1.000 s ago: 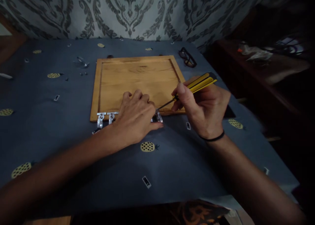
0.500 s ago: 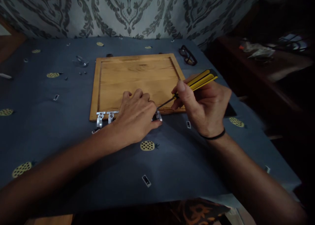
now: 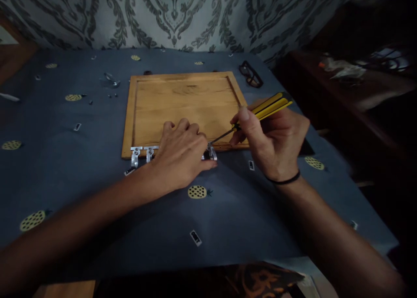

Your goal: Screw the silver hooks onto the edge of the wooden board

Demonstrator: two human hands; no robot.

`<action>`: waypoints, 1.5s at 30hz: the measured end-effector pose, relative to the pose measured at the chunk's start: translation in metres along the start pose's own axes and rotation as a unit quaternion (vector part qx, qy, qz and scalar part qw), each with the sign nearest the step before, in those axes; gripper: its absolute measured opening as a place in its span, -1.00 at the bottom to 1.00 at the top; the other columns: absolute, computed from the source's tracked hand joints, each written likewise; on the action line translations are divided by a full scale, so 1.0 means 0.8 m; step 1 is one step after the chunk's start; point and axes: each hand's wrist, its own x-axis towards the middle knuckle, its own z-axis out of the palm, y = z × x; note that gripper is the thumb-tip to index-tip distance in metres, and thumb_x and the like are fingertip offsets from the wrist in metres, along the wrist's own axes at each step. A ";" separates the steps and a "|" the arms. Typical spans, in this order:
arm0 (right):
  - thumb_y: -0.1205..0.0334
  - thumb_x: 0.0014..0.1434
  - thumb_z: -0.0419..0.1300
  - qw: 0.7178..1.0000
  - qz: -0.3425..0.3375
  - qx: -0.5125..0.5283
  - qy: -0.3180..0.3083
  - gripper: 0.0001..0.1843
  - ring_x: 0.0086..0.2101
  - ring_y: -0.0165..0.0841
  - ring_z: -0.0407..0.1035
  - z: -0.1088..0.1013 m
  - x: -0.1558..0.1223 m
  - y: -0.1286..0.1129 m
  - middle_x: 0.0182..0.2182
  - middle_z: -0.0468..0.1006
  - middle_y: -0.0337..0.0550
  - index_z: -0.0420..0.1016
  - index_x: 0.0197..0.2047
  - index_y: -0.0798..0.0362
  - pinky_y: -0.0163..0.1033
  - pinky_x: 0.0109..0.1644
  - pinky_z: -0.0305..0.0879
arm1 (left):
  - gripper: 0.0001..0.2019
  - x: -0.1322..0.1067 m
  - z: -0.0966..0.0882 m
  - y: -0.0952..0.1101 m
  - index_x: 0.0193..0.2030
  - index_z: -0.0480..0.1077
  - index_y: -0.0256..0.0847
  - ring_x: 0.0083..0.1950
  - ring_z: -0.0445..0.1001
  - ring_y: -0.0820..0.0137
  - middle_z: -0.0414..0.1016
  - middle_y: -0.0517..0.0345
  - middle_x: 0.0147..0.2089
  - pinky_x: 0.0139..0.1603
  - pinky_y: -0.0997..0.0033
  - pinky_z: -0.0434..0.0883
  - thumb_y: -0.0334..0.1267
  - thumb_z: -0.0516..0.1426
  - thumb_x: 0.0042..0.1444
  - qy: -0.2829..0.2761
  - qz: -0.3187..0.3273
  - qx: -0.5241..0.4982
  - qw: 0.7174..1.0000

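Observation:
A framed wooden panel (image 3: 185,96), like a cabinet door, lies flat on a cloth-covered table. Metal hinges (image 3: 135,155) line its near edge. My left hand (image 3: 182,157) rests over that edge with fingers bent, its thumb and forefinger closed around the rightmost hinge (image 3: 213,153); it hides part of the row. In my right hand (image 3: 276,139) is a screwdriver (image 3: 272,108) with a yellow and black handle, pinched between thumb and fingers. The screwdriver slants down to the left, its tip at the rightmost hinge. Whether the tip sits in a screw is too small to tell.
Dark-framed glasses (image 3: 250,74) lie beyond the panel's right corner. Left of the panel are a small clear plastic item (image 3: 111,80) and several tiny dark pieces (image 3: 110,95). A patterned curtain (image 3: 176,15) hangs behind. At right stands a dark wooden surface (image 3: 374,87) with clutter.
The whole view has shifted slightly, so everything appears a little to the right. Both hands, the screwdriver and the panel keep nearly the same positions relative to each other.

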 end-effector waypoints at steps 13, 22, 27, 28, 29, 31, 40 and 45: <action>-0.14 0.22 0.31 1.000 0.011 0.019 0.013 -0.62 -0.69 -0.42 0.38 0.002 -0.001 0.002 -0.60 0.47 -0.30 0.48 -0.45 -0.04 -0.29 -0.66 0.21 | -0.67 0.001 0.012 -0.003 -0.15 0.59 -0.24 0.13 0.41 0.00 0.57 -0.06 -0.07 0.05 0.01 0.30 0.03 0.25 0.27 0.035 0.014 -0.031 0.999; -0.07 0.26 0.29 1.000 -0.002 0.012 0.012 -0.64 -0.69 -0.43 0.37 0.003 -0.002 -0.002 -0.58 0.47 -0.28 0.46 -0.45 -0.03 -0.28 -0.66 0.20 | -0.69 0.003 0.012 -0.003 -0.18 0.60 -0.23 0.12 0.41 0.00 0.57 -0.07 -0.11 0.06 -0.02 0.31 0.02 0.27 0.25 0.030 0.014 -0.037 0.999; 0.02 0.30 0.27 1.000 -0.010 -0.016 0.004 -0.70 -0.65 -0.45 0.39 0.000 -0.004 0.001 -0.56 0.50 -0.31 0.49 -0.41 -0.02 -0.27 -0.54 0.28 | -0.53 -0.001 0.012 -0.005 -0.17 0.58 -0.29 0.09 0.42 -0.01 0.55 -0.10 -0.12 0.06 -0.05 0.34 0.17 0.27 0.19 0.053 0.022 -0.018 0.998; 0.04 0.31 0.27 1.000 -0.012 -0.027 0.001 -0.72 -0.63 -0.45 0.40 -0.001 -0.005 0.001 -0.56 0.50 -0.32 0.49 -0.40 -0.02 -0.26 -0.49 0.30 | -0.50 -0.005 0.011 -0.007 -0.16 0.57 -0.30 0.07 0.42 -0.01 0.54 -0.10 -0.12 0.05 -0.05 0.36 0.19 0.26 0.19 0.072 0.026 -0.014 0.997; 0.08 0.31 0.26 0.999 -0.013 -0.040 -0.002 -0.75 -0.61 -0.44 0.41 -0.002 -0.005 0.001 -0.57 0.49 -0.33 0.50 -0.39 -0.03 -0.25 -0.44 0.32 | -0.49 -0.010 0.009 -0.008 -0.16 0.56 -0.32 0.06 0.42 0.00 0.54 -0.10 -0.13 0.05 -0.05 0.37 0.20 0.25 0.19 0.095 0.037 -0.009 0.995; 0.14 0.33 0.25 0.997 -0.031 -0.064 -0.006 -0.78 -0.57 -0.44 0.42 -0.005 -0.005 -0.001 -0.58 0.49 -0.34 0.51 -0.38 -0.04 -0.24 -0.39 0.32 | -0.55 -0.024 0.005 -0.010 -0.16 0.54 -0.32 0.04 0.43 0.03 0.54 -0.08 -0.14 0.07 -0.04 0.39 0.13 0.25 0.24 0.147 0.079 -0.008 0.986; 0.40 0.29 0.23 0.986 -0.137 -0.086 -0.049 -0.87 -0.45 -0.45 0.43 -0.011 -0.003 -0.005 -0.40 0.55 -0.27 0.50 -0.24 -0.03 -0.23 -0.35 0.38 | -0.71 -0.093 0.042 0.010 -0.27 0.56 -0.25 -0.19 0.50 0.35 0.64 0.13 -0.23 -0.04 0.30 0.45 -0.42 0.04 0.40 0.145 0.264 -0.155 0.941; 0.39 0.29 0.25 0.988 -0.113 -0.090 -0.055 -0.90 -0.42 -0.48 0.45 -0.015 -0.003 -0.001 -0.37 0.58 -0.27 0.48 -0.24 -0.01 -0.26 -0.35 0.42 | -0.74 -0.090 0.053 0.009 -0.23 0.56 -0.23 -0.20 0.51 0.37 0.64 0.14 -0.20 -0.02 0.31 0.46 -0.38 0.06 0.42 0.102 0.275 -0.179 0.939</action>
